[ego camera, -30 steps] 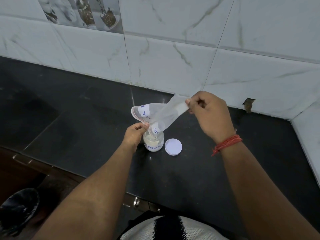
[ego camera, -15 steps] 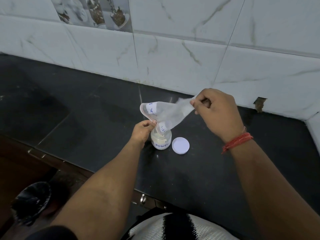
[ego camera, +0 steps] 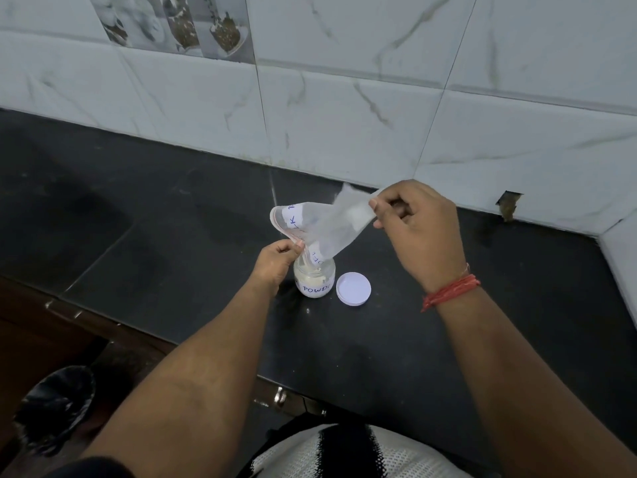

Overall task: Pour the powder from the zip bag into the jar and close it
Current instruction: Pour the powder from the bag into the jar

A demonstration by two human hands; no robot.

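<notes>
Now, w/ left hand (ego camera: pixel 275 258) pinching the clear plastic zip bag (ego camera: pixel 324 229) mouth over the small glass jar (ego camera: pixel 314 279) on the black worktop (ego camera: pixel 155 243) & right hand (ego camera: pixel 418 229) pinching its raised bottom, prob. best to shake gently, mouth centred, white round lid (ego camera: pixel 353 289) beside.

Dark polished stone countertop (ego camera: pixel 144 215), seamed into slabs, runs along a wall of white grey-veined marble-look tiles (ego camera: pixel 344 115). One decorative grey picture tile (ego camera: pixel 179 25) is set at upper left. A small chipped brown hole (ego camera: pixel 508 205) sits in the tile base at right. Brown wooden cabinet front (ego camera: pixel 41 326) below the counter edge. Lighting is dim and even.
</notes>
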